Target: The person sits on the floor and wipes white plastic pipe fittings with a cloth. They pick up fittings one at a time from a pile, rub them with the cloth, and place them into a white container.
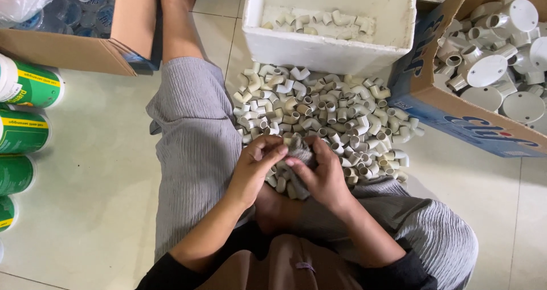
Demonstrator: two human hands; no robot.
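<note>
Forearms: both reach forward over the lap in grey trousers.
Left hand (255, 167): fingers (272, 151) curled closed, pinching a grey cloth (298, 148).
Right hand (322, 173): fingers (297, 165) bent closed around the same cloth from below.
Cloth: bunched between both sets of fingertips; anything wrapped inside is hidden.
Beyond the fingers: pile of white pipe elbows (319, 119) on the floor (97, 181), then a white foam box (330, 22).
Cut off: green cans (25, 110) at left edge.

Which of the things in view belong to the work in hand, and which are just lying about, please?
In use: left hand, right hand, grey cloth, pile of white pipe elbows, white foam box.
Lying about: green cans, cardboard box of round white fittings, brown cardboard box.
</note>
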